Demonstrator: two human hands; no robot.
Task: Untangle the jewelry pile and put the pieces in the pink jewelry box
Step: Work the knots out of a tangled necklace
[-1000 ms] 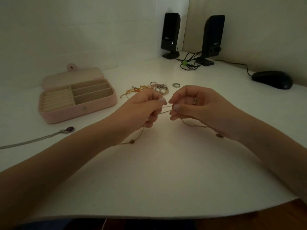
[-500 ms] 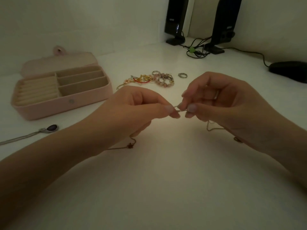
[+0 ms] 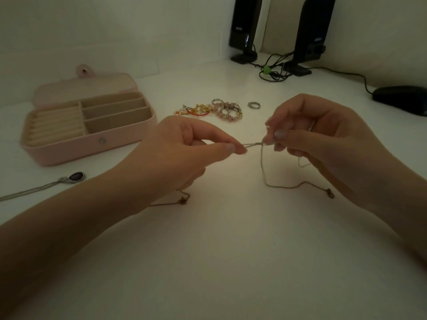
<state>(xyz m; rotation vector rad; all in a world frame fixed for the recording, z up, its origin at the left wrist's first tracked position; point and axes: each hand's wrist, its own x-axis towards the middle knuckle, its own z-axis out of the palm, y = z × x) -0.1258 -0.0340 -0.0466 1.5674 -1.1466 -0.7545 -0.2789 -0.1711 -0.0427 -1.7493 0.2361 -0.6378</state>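
White desk (image 3: 219, 262); cord (image 3: 263, 167) pinched between left hand (image 3: 182, 155), right hand (image 3: 323, 139).

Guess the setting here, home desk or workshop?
Most likely a home computer desk: two black speakers with tangled cables stand at the back by the wall, a black mouse lies on the white desktop, and an open pink jewelry box sits on it.

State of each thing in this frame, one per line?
Box: open, compartments look empty.
Cord: pinched taut between both hands, ends trailing.
Left hand: pinching cord.
Right hand: pinching cord.
Pile: still clustered on table.
Ring: lying apart.
Pendant: lying outside box.
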